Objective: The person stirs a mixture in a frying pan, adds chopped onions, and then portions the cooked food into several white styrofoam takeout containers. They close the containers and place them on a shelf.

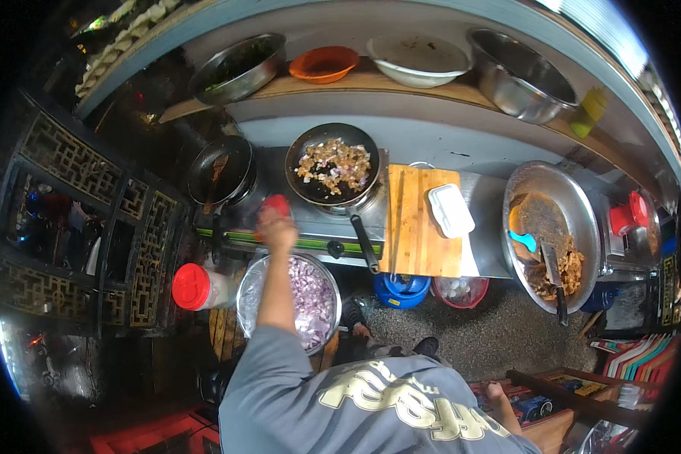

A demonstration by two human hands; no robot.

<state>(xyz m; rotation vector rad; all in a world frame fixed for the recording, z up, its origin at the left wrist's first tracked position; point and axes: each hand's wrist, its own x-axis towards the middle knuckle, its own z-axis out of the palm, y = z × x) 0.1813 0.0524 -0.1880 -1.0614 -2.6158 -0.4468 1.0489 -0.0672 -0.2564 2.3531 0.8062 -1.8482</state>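
Note:
My left hand (281, 231) reaches over the front of the gas stove (267, 164), closed around a blurred red object (274, 207) whose kind I cannot make out. To its upper right, a black frying pan (365, 130) holds chopped browned food (335, 164) with bits of onion. Below my forearm stands a steel bowl (338, 309) of chopped red onion (312, 301), with clear plastic at its left side. My right hand (495, 391) hangs low by my right side, near a wooden rack; its fingers are too small to read.
Left sit a second pan (196, 164) with a wooden spatula (215, 176) and a red-lidded jar (190, 286). Right are a cutting board (420, 249), a white foam container (451, 211) and a steel basin (590, 227) with meat and a cleaver (551, 264). Bowls (323, 65) line the shelf above.

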